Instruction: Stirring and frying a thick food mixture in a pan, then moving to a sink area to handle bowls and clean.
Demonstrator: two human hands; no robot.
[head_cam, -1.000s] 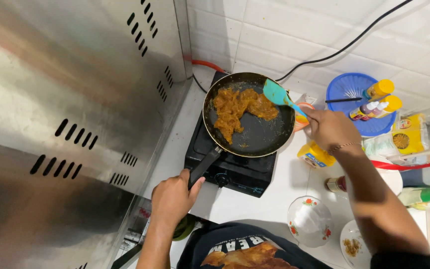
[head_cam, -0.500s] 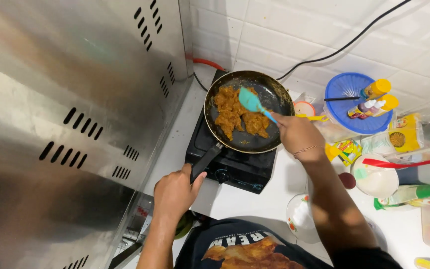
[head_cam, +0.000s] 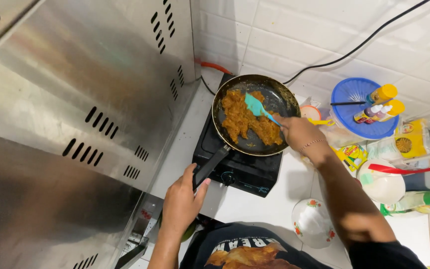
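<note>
yellow-green packet [head_cam: 355,152] (crumpled) right of stove [head_cam: 240,169], yellow pouch [head_cam: 408,139] beside

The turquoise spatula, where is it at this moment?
In the head view the turquoise spatula is held by the right hand, its blade on the orange food inside the black frying pan, right of centre.

One view only — a camera on the person's head, looking steeply down over the chest at the desk [head_cam: 279,209]. It faces the tiled wall [head_cam: 324,30] and sits close — the stove [head_cam: 240,172] lies mid-frame, within arm's reach.
</note>
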